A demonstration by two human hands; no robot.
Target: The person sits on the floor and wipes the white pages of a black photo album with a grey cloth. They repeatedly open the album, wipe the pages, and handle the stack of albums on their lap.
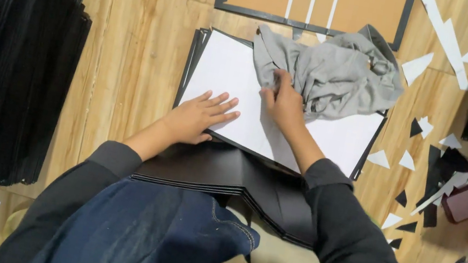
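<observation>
Denim lap point(146, 231) sits at six o'clock; left hand point(198, 119) lies flat on white sheet point(235, 87); right hand point(284, 102) bunches grey cloth point(334, 72) at one o'clock. Firm, even strokes would suit.

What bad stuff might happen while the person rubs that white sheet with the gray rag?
The gray rag is loosely bunched, so it might drag paper scraps onto the white sheet. Only the left hand presses the sheet flat; hard wiping by the right hand might shift or crease it. The black boards overhanging the lap might slide.
</observation>
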